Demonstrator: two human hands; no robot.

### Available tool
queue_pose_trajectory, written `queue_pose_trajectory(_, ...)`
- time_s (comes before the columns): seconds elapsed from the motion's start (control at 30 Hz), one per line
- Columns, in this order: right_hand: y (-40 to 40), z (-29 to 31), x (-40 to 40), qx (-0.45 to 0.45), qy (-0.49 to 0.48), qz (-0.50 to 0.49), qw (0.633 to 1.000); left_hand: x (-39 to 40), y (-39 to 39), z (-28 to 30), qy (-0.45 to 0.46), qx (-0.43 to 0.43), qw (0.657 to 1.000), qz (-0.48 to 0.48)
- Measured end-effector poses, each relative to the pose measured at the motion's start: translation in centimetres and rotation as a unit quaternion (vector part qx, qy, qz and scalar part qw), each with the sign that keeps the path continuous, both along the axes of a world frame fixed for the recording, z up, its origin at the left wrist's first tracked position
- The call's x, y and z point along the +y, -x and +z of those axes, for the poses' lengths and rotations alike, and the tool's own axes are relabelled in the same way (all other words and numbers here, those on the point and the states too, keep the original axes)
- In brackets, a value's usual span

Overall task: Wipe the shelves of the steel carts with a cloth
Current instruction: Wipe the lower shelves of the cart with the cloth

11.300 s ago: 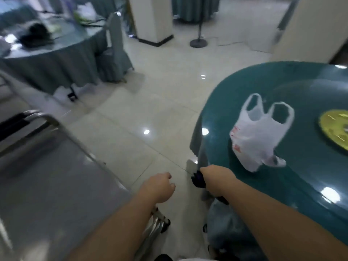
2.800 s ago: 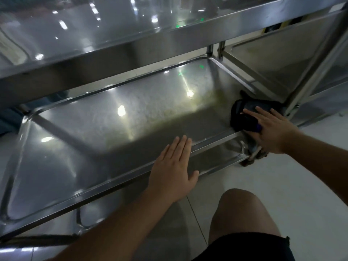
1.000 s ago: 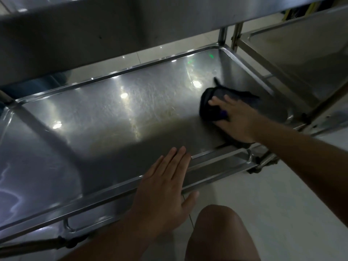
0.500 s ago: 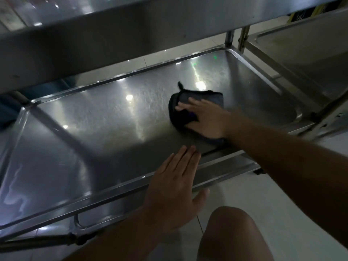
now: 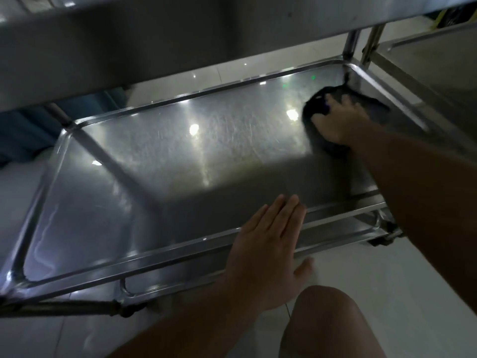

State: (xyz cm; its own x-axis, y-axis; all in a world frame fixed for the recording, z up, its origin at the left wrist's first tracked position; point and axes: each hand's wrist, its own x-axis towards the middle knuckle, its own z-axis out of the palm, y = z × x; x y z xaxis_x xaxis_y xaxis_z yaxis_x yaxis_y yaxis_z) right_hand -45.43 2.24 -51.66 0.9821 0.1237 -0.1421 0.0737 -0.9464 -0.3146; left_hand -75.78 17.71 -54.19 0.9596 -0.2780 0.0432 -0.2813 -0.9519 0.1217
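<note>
Pressing the dark crumpled cloth (image 5: 313, 109) flat under my right hand (image 5: 335, 122), fingers gripping it, I should sweep the scratched steel cart shelf's (image 5: 167, 156) far right corner thoroughly; my flat, empty left hand (image 5: 265, 251) braces its near edge.

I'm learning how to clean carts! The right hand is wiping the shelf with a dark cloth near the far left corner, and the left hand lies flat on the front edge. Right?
Almost. The head view shows the right hand pressing the dark cloth near the shelf's far right corner. The left hand does lie flat on the front edge.
</note>
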Motion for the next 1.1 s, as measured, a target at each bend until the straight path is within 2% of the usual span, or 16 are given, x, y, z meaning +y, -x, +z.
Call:
queue_pose_trajectory(0.07, 2.0, -0.3, 3.7, -0.026, 0.008, 0.103, 0.994, 0.2, -0.1, 0.0, -0.003, 0.005, 1.000, 0.001)
queue_pose_trajectory(0.17, 6.2, -0.5, 5.4, -0.022, 0.022, 0.307, 0.951, 0.3, 0.0, 0.2, -0.009, 0.005, 1.000, 0.000)
queue_pose_trajectory(0.27, 9.8, -0.3, 2.6, 0.000, 0.005, 0.393, 0.919, 0.1, 0.1, 0.3, -0.004, 0.015, 1.000, -0.007)
queue_pose_trajectory(0.33, 10.5, -0.3, -0.2, -0.014, 0.011, 0.364, 0.931, 0.1, -0.1, 0.5, 0.011, 0.026, 1.000, -0.013)
queue_pose_trajectory(0.43, 9.9, -0.6, -3.3, -0.031, 0.041, 0.235, 0.971, 0.5, -0.4, 1.1, 0.049, 0.059, 0.997, -0.030)
queue_pose_trajectory(0.5, 9.5, -0.6, -3.8, -0.018, 0.066, 0.157, 0.985, 1.8, 0.4, 1.3, 0.046, 0.052, 0.997, -0.025)
queue_pose_trajectory(0.67, 10.0, -0.9, -0.5, 0.012, 0.065, 0.083, 0.994, 9.0, 6.3, 0.2, -0.023, 0.028, 0.993, 0.112)
queue_pose_trajectory(0.73, 10.7, -0.8, 3.1, 0.017, 0.058, 0.056, 0.997, 9.6, 7.6, -0.1, -0.034, 0.025, 0.991, 0.123)
queue_pose_trajectory(0.83, 13.4, -0.6, 10.7, -0.010, 0.034, 0.116, 0.993, 9.0, 7.6, -0.3, -0.030, 0.029, 0.991, 0.125)
queue_pose_trajectory(0.93, 16.7, -0.7, 16.4, -0.039, 0.028, 0.287, 0.957, 9.6, 7.5, 0.2, -0.047, 0.037, 0.992, 0.111)
queue_pose_trajectory(1.03, 17.3, -0.6, 15.9, -0.032, 0.035, 0.395, 0.917, 10.1, 7.6, 0.7, -0.014, 0.039, 0.995, 0.090)
queue_pose_trajectory(1.1, 16.5, -0.5, 13.2, -0.038, 0.036, 0.372, 0.927, 10.1, 7.8, 1.1, 0.015, 0.049, 0.996, 0.075)
